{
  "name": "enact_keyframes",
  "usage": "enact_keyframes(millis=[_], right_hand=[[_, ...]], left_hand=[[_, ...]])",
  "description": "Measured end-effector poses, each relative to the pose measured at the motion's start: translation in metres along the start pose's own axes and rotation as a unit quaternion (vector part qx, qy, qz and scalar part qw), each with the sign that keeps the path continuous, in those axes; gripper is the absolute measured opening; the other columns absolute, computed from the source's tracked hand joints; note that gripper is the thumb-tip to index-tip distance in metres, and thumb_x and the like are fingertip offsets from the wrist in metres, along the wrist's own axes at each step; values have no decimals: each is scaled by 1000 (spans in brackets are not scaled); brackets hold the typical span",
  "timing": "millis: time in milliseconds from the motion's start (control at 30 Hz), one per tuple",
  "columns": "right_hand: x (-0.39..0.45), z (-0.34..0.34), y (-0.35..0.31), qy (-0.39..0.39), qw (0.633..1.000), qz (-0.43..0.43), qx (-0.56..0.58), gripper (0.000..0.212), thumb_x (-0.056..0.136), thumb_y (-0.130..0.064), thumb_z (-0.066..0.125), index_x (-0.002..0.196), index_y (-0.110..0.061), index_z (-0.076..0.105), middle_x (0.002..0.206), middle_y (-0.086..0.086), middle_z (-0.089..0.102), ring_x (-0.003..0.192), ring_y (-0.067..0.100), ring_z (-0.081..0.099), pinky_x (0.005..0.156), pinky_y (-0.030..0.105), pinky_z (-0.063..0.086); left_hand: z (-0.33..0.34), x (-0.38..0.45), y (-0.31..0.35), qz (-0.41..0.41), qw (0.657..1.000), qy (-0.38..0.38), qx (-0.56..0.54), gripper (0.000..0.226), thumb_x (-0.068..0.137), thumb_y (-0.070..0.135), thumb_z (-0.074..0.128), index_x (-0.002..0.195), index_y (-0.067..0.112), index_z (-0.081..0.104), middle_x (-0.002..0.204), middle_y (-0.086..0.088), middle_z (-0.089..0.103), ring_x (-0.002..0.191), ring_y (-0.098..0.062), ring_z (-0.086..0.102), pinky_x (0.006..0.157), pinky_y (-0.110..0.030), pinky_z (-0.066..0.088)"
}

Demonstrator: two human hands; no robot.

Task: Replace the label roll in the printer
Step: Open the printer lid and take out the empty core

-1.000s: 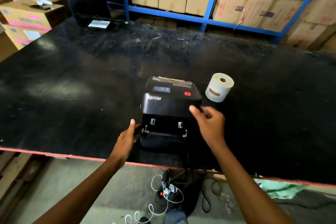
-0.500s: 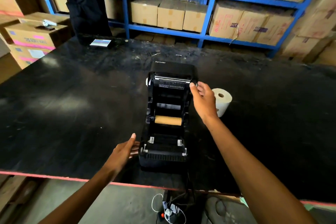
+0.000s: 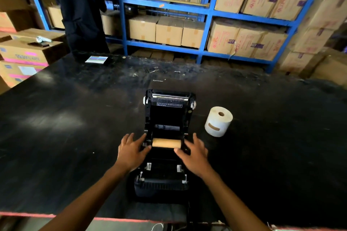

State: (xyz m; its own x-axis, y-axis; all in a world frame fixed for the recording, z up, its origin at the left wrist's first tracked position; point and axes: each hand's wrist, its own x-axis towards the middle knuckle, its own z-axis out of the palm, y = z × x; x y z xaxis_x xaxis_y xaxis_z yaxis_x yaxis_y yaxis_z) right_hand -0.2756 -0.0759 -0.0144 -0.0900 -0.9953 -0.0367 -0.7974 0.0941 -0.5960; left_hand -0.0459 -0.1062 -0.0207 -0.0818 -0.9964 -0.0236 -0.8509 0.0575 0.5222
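Note:
The black label printer stands near the front edge of the black table with its lid swung fully back. Inside, a bare brown cardboard core sits across the roll bay. My left hand rests on the printer's left side by the core's end, fingers spread. My right hand lies at the core's right end, fingers spread, thumb just in front of the core. Neither hand grips anything. A full white label roll stands upright on the table to the right of the printer.
A person in dark clothes stands at the table's far left edge beside a small card. Blue shelving with cardboard boxes lines the back. Stacked boxes sit at left. Cables hang below the table's red front edge.
The lid went from closed to fully open. My right hand let go of the lid and came down to the core's right end. My left hand moved up to the core's left end.

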Motion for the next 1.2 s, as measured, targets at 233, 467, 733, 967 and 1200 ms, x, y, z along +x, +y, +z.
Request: enact_keyframes(millis=[233,467,733,967,1200], right_hand=[[-29,33,-6,5,997,-27,74,67,84,-51,56,142,-23,38,160,1,9,146,16,1,116,39,4],[-48,-1,-7,174,921,-8,349,33,85,-9,65,118,-8,61,116,7,61,110,15,59,99,29,46],[-42,-52,81,250,839,121,468,32,82,-7,68,113,-11,64,107,4,67,88,2,63,70,11,53],[-20,-110,179,322,783,215,486,29,85,2,61,113,-4,64,111,18,66,98,26,62,84,34,52],[-13,-118,238,264,811,231,468,24,85,6,59,108,2,64,96,21,65,76,18,59,54,11,52]], left_hand=[[6,-32,-1,10,998,49,-46,57,88,38,60,142,26,43,158,-18,21,148,-30,3,116,-48,17],[-11,-57,48,76,947,85,-300,45,81,12,73,125,14,63,121,-1,67,113,-11,61,97,-25,49],[45,-37,141,50,900,-14,-432,30,77,1,74,105,6,70,94,-14,74,85,-20,67,77,-24,57],[109,24,190,72,960,-8,-272,28,77,10,77,104,9,68,89,-4,71,83,-17,67,77,-27,54],[176,64,192,122,988,-72,56,39,80,18,66,119,19,58,117,-6,64,113,-26,53,87,-38,49]])
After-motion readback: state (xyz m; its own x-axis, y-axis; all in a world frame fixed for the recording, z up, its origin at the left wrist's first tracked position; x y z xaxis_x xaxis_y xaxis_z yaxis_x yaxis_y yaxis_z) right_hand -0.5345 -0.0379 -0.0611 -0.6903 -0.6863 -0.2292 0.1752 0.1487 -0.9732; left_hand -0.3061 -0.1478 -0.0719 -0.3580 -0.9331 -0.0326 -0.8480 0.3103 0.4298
